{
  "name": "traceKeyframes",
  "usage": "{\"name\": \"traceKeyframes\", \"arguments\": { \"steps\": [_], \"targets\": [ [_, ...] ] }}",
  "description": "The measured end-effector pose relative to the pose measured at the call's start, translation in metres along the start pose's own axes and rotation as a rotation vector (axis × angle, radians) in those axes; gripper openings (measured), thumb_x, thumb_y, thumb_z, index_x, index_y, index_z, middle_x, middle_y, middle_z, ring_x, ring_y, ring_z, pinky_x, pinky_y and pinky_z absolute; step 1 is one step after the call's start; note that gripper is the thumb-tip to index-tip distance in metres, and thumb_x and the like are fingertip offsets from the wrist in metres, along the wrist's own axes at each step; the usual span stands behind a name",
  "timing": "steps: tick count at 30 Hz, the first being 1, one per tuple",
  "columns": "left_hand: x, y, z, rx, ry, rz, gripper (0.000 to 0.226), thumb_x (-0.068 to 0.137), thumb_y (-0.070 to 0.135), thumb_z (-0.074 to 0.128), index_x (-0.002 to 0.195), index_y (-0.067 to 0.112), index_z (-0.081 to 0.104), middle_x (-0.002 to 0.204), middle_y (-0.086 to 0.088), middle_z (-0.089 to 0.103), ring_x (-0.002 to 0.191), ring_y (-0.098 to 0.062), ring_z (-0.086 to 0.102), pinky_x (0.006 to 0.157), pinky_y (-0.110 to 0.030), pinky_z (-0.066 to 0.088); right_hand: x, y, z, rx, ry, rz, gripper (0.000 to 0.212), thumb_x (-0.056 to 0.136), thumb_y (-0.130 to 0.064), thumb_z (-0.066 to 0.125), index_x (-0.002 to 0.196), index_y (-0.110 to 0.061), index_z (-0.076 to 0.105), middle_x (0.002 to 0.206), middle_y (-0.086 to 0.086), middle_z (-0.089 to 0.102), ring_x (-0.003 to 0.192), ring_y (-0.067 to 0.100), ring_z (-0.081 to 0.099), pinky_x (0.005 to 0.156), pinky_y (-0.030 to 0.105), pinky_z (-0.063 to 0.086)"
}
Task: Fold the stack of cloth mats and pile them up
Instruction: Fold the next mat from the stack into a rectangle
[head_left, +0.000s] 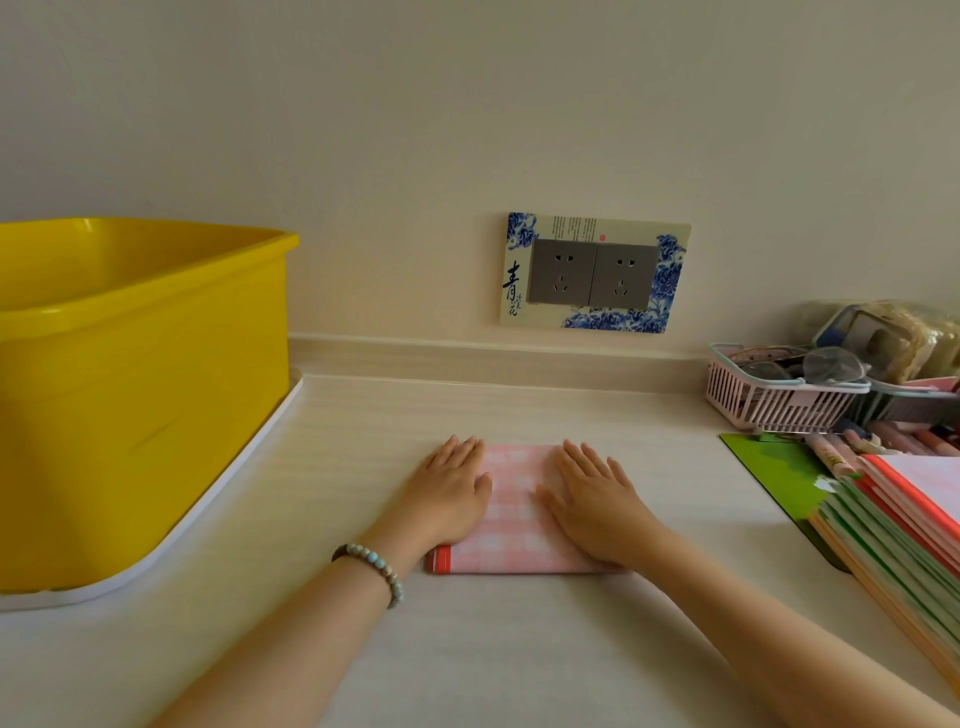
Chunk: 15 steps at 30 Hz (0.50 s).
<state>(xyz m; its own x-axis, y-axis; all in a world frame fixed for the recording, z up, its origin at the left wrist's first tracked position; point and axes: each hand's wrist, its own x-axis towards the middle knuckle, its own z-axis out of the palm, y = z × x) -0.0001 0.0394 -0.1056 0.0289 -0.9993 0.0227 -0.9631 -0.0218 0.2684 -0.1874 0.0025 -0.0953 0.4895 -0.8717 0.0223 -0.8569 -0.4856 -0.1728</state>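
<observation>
A folded pink checked cloth mat (514, 525) with a red-orange edge lies flat on the pale counter, in the middle of the view. My left hand (449, 491) lies flat on its left side, fingers straight and pointing at the wall. On the mat's right side my right hand (595, 499) presses flat in the same way. A stack of unfolded mats (904, 525) with red, green and orange edges lies at the right edge of the counter.
A big yellow plastic tub (140, 395) on a white tray (171, 551) fills the left. A double wall socket (592, 275) sits straight ahead. At the back right stand a pink basket (769, 400) with glasses, a green mat (779, 473) and pens.
</observation>
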Motion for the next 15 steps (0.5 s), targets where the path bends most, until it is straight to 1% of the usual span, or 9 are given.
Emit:
{"name": "traceKeyframes", "arguments": {
  "steps": [3,6,8,11,15],
  "targets": [
    [0.0,0.0,0.002,0.027,0.017,0.01,0.055,0.102,0.035,0.016,0.152,0.017,0.004,0.16,0.003,0.0,0.146,-0.013,-0.004,0.116,-0.028,-0.003,0.022,-0.015,-0.005,0.06,0.034,-0.079,0.052,0.102,-0.029,0.02,0.151,-0.015,0.007,0.159,0.0,0.002,0.146,0.014,-0.002,0.117,0.034,-0.004],
    [0.0,-0.001,0.003,0.025,0.029,0.009,0.054,0.102,0.035,0.018,0.152,0.017,0.006,0.16,0.002,0.003,0.146,-0.013,-0.003,0.115,-0.027,-0.003,0.044,-0.032,-0.003,0.081,0.021,-0.127,0.049,0.102,-0.022,0.019,0.15,-0.015,0.014,0.159,0.0,0.009,0.146,0.013,0.005,0.117,0.034,-0.001],
    [0.001,-0.001,0.003,0.021,0.025,0.001,0.055,0.102,0.036,0.018,0.152,0.017,0.006,0.16,0.002,0.002,0.146,-0.012,-0.003,0.115,-0.027,-0.003,0.05,-0.034,0.006,0.049,-0.008,-0.147,0.048,0.102,-0.025,0.017,0.15,-0.015,0.016,0.158,0.0,0.011,0.145,0.013,0.007,0.118,0.034,0.0],
    [0.001,0.0,0.002,0.024,0.03,-0.005,0.056,0.102,0.036,0.018,0.152,0.016,0.005,0.16,0.001,0.002,0.146,-0.012,-0.003,0.115,-0.027,-0.003,0.051,-0.027,0.014,0.033,0.001,-0.151,0.051,0.102,-0.034,0.016,0.15,-0.018,0.016,0.158,-0.001,0.012,0.145,0.013,0.007,0.118,0.032,0.001],
    [-0.001,0.001,0.0,0.009,0.024,-0.015,0.056,0.102,0.036,0.018,0.152,0.016,0.005,0.16,0.001,0.002,0.146,-0.012,-0.004,0.116,-0.028,-0.003,0.048,-0.013,0.014,0.036,0.027,-0.097,0.064,0.097,-0.053,0.02,0.15,-0.017,0.015,0.158,0.0,0.012,0.145,0.013,0.007,0.117,0.03,0.001]
  ]
}}
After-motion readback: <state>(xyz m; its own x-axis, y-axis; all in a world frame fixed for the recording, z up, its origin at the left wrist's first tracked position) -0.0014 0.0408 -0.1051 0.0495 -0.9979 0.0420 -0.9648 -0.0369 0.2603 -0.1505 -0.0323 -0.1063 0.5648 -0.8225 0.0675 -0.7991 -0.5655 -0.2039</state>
